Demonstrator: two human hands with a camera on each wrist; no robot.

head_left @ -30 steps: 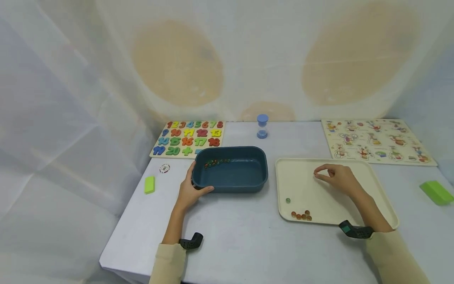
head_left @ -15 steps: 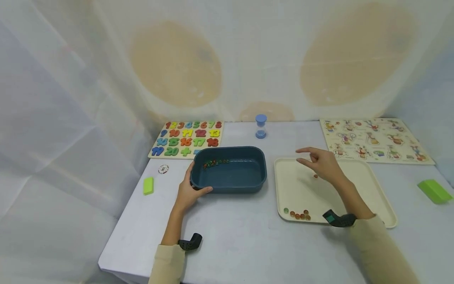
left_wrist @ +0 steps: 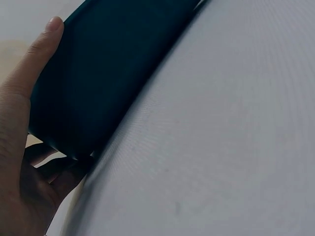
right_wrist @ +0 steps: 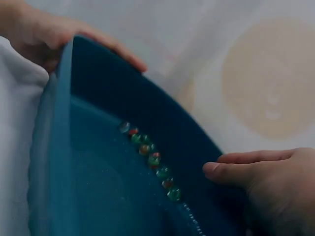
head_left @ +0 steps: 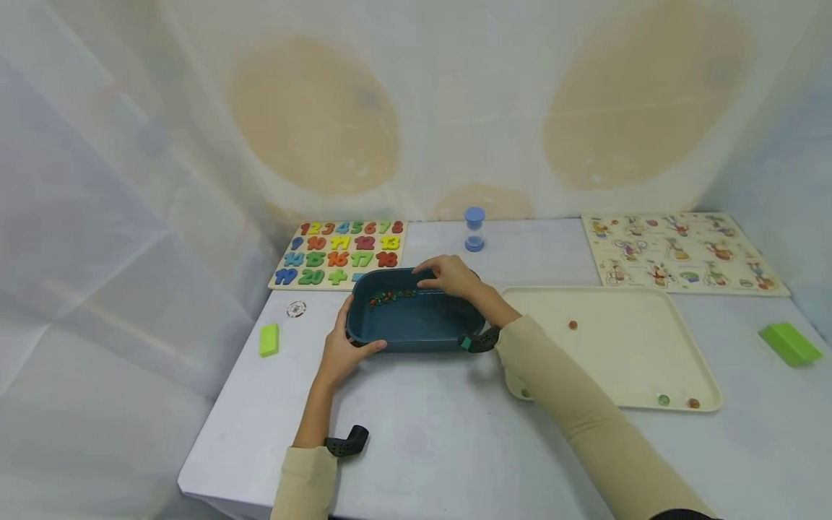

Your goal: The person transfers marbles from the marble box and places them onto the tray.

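Observation:
A dark teal plastic tub [head_left: 416, 325] stands left of centre. My left hand [head_left: 339, 355] grips its left end, thumb over the front rim and fingers around the side, as the left wrist view also shows. Several red and green marbles [right_wrist: 154, 158] lie in a row along the tub's far wall. Over the tub's back right part reaches my right hand [head_left: 451, 277], thumb and forefinger stretched out with a gap and no marble visible between them. On the cream tray [head_left: 617, 347] to the right lie a red marble [head_left: 573, 325], a green marble [head_left: 663, 399] and a brownish marble [head_left: 693, 403].
My right sleeve [head_left: 572, 397] covers the tray's near left corner, where a green marble [head_left: 525, 392] peeks out. Behind stand a number puzzle [head_left: 338, 253], a blue sand timer [head_left: 474, 230] and a picture puzzle [head_left: 682, 253]. Green blocks [head_left: 269, 339] lie at both sides.
My right hand has left the tray, where its thumb and forefinger met at the red marble, and moved left over the tub. The red marble stays on the tray. My left hand keeps its grip.

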